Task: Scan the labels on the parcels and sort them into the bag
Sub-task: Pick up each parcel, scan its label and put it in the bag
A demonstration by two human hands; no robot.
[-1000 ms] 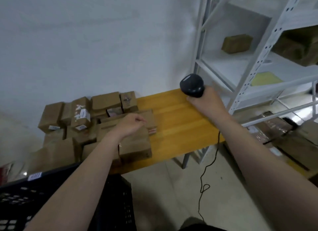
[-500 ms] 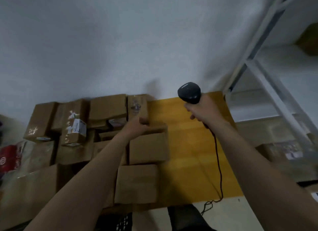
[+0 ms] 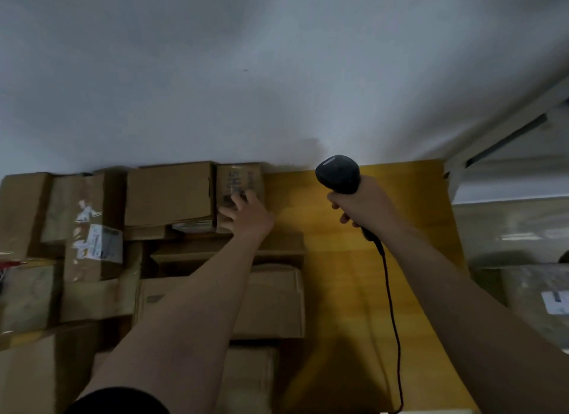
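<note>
Our left hand has reached farther, clasping one small printed brown cardboard box among roughly twelve; our right hand grips one black handheld scanner.

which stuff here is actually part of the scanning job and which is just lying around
In the job: barcode scanner in the right hand; small printed box gripped by the left hand; cardboard parcels piled on the table.
Lying about: metal shelving; wrapped packages beyond the table.
</note>
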